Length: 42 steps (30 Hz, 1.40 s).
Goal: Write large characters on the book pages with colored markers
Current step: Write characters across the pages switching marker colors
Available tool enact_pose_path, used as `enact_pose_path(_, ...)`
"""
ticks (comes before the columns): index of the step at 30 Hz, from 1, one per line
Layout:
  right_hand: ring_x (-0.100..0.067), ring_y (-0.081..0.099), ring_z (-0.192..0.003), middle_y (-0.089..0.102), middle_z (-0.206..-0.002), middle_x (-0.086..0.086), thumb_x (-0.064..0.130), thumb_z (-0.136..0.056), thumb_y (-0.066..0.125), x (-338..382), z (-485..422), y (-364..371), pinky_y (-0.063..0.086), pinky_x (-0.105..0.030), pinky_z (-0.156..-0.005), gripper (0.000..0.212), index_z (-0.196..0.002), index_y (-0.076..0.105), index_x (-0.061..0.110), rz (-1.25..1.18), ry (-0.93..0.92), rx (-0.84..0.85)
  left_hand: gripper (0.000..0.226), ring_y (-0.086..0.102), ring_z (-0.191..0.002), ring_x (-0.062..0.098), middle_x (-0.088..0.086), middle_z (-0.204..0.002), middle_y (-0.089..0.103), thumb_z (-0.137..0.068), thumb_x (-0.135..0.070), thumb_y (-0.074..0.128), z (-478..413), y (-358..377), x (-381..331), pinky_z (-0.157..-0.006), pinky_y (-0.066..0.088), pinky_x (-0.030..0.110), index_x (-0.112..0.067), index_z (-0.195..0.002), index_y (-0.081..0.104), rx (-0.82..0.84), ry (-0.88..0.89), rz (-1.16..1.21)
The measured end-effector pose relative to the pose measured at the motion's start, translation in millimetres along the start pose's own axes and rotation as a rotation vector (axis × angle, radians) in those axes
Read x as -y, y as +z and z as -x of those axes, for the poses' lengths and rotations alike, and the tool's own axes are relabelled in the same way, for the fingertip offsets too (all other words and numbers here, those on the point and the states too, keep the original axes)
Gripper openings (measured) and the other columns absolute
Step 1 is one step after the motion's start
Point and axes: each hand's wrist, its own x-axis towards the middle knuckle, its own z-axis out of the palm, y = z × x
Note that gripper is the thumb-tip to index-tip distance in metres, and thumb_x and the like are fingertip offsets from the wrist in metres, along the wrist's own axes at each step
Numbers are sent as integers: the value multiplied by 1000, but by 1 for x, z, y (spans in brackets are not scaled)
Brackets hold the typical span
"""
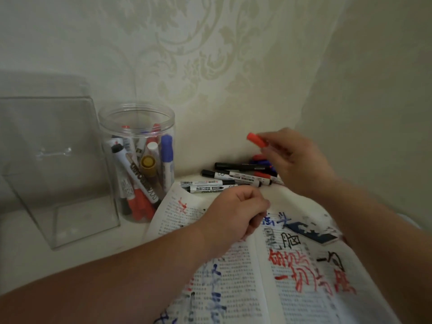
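An open book (252, 272) lies in front of me, its printed pages covered in large red, blue and black characters. My right hand (297, 164) is raised above the book's far edge and pinches a red marker (257, 139) by one end, the red end pointing up and left. My left hand (238, 213) rests curled on the left page near the spine; I cannot tell what, if anything, it holds. Several loose markers (224, 181) lie just beyond the book.
A clear round jar (138, 160) full of markers stands at the left of the book. A clear plastic box (53, 164) is further left. A dark blue and white booklet (313, 232) lies on the right page. The wall is close behind.
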Motion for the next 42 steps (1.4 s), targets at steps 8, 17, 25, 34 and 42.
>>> enact_pose_path(8, 2, 60, -69, 62, -73, 30, 56, -99, 47, 22, 89, -46, 45, -22, -61, 21, -94, 66, 48, 120, 290, 544, 21, 55, -94, -1, -20, -104, 56, -94, -39, 64, 3, 7, 3, -75, 45, 17, -38, -111, 52, -248, 308, -641)
enact_pose_path(17, -4, 57, -82, 65, -93, 12, 52, -105, 33, 17, 124, -25, 48, -29, -71, 25, -107, 53, 36, 75, 209, 508, 25, 54, -91, 0, -20, -88, 57, -98, -55, 39, 7, 10, 10, -72, 39, 18, -40, -99, 58, 59, 400, -1004)
enact_pose_path(25, -5, 58, -81, 65, -92, 15, 52, -104, 36, 19, 125, -30, 52, -37, -72, 29, -117, 58, 37, 30, 176, 450, 26, 57, -68, 14, -3, -78, 62, -89, -58, 50, 10, 14, 8, -61, 47, 32, -35, -90, 60, 28, 374, -745)
enact_pose_path(34, -4, 44, -68, 45, -75, 14, 55, -98, 37, 28, 124, -26, 33, -26, -62, 30, -90, 49, 29, 114, 147, 408, 33, 52, -79, 9, -12, -78, 53, -99, -59, 38, 6, 14, 6, -65, 39, 22, -35, -84, 53, 83, 466, -971)
enact_pose_path(42, -10, 47, -62, 51, -66, 8, 59, -98, 39, 38, 121, -27, 37, -31, -56, 43, -80, 55, 24, 46, 77, 411, 52, 43, -52, 15, -7, -48, 36, -105, -43, 31, 9, 15, 0, -54, 28, 17, -33, -53, 32, -127, 655, -1134)
